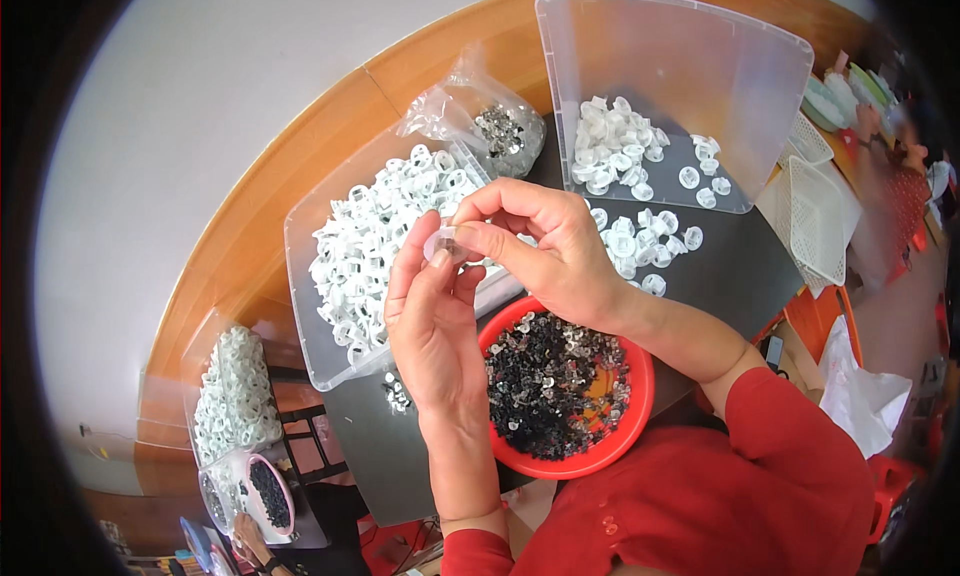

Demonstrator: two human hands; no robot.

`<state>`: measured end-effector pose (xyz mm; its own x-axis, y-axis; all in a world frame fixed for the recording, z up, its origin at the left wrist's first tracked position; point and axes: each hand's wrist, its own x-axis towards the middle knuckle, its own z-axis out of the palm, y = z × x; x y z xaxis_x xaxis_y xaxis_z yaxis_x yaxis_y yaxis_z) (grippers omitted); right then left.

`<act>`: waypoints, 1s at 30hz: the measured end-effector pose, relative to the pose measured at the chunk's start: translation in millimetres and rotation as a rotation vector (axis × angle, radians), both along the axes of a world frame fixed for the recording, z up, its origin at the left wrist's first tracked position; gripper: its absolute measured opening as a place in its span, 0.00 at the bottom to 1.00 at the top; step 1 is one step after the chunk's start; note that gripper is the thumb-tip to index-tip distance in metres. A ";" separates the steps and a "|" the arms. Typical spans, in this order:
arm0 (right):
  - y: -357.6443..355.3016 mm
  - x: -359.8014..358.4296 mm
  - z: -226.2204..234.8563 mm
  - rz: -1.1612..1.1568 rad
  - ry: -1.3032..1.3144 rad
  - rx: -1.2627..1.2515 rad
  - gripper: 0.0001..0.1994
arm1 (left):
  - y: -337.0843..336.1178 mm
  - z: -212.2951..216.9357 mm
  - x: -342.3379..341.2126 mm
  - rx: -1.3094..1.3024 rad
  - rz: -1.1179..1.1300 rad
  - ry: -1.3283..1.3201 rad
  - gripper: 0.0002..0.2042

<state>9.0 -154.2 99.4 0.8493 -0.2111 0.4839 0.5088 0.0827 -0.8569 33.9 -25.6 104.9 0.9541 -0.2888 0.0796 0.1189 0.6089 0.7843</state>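
Between the fingertips of both hands is a small round white plastic piece. My left hand pinches it from below and the left. From the right, my right hand presses its thumb and fingers against it. Fingers cover part of the piece, so its detail is hidden. Behind the hands stands a clear bin heaped with white plastic ring-shaped parts. Under my right wrist sits a red bowl full of small black and clear parts.
A clear bin with translucent round pieces stands at the back right, with loose ones before it. A plastic bag of small metallic bits lies behind. Far left, another person's hand is near a pink-rimmed bowl. White baskets stand right.
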 end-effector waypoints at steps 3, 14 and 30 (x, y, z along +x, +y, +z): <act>-0.3 1.4 -2.6 -0.074 -0.015 -0.082 0.04 | 2.4 -10.2 6.4 0.053 -0.015 -0.017 0.19; -14.6 10.1 -0.7 -0.116 0.082 -0.183 0.07 | -9.8 -13.9 4.6 0.134 0.014 -0.057 0.24; -14.1 10.8 -0.1 -0.087 -0.004 -0.226 0.06 | 0.5 -25.8 12.0 0.020 -0.081 -0.150 0.16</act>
<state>19.8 -168.3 99.3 0.8308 -0.1694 0.5302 0.5089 -0.1546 -0.8468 45.8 -25.1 79.1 0.9055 -0.3671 0.2128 0.0476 0.5862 0.8088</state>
